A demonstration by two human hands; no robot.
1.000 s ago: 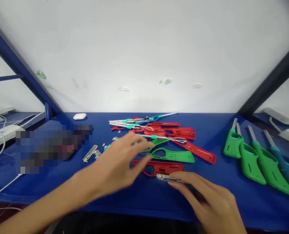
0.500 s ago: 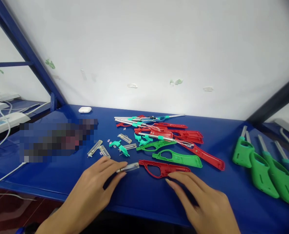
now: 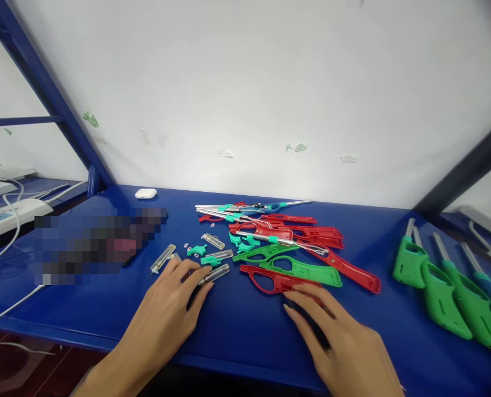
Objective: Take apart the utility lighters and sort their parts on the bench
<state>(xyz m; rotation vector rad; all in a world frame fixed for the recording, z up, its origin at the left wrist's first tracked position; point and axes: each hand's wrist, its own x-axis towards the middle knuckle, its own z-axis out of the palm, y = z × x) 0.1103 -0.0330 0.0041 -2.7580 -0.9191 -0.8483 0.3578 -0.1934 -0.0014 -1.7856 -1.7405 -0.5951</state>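
My left hand (image 3: 166,309) lies on the blue table (image 3: 245,325), fingers stretched forward, fingertips touching a clear gas cartridge (image 3: 214,273). More clear cartridges (image 3: 163,258) and small teal triggers (image 3: 210,259) lie just beyond it. My right hand (image 3: 340,342) rests flat, fingers extended, its tips at the near edge of a red lighter shell (image 3: 276,278). Behind that lies a green shell (image 3: 301,270), then a heap of red shells and metal nozzle tubes (image 3: 270,223).
Several assembled green and teal lighters (image 3: 439,286) lie in a row at the right. A white earbud case (image 3: 145,193) sits at the back left by a blurred patch (image 3: 96,242). White cables and a power strip (image 3: 5,215) are at far left. Blue frame posts flank the white wall.
My left hand came back from the parts heap toward me and set a clear cartridge on the table. The right hand let go of the cartridge it held and now lies flat.
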